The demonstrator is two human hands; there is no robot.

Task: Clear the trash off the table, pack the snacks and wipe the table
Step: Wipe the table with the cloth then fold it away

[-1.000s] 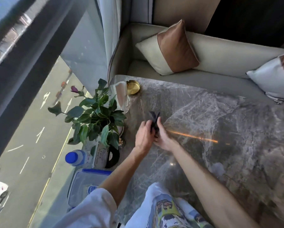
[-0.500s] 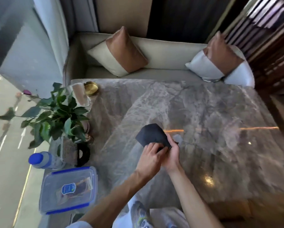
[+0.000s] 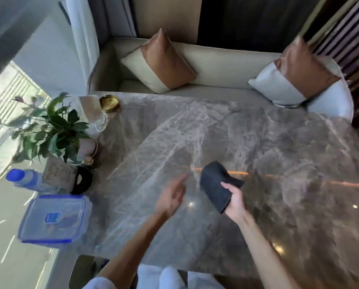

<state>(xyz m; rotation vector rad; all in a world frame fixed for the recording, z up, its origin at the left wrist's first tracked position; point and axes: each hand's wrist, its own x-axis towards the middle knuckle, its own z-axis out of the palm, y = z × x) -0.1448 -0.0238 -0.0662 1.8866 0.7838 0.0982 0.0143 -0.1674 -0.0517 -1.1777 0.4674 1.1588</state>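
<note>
Right hand (image 3: 235,203) has its grip closed on a folded dark cloth (image 3: 215,185), held just over the middle of the marble desk (image 3: 278,163). Left hand (image 3: 171,198) is loose and open with nothing in it, left of the cloth. Over at the frame's lower left edge sits a lidded plastic container (image 3: 53,219), with a blue-capped bottle (image 3: 25,180) just above it.

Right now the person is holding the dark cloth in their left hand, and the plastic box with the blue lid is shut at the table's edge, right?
Not quite. The head view shows the dark cloth in the right hand; the left hand is open and holds nothing. The rest is right: the plastic box with the blue lid sits shut at the edge of the table.
</note>
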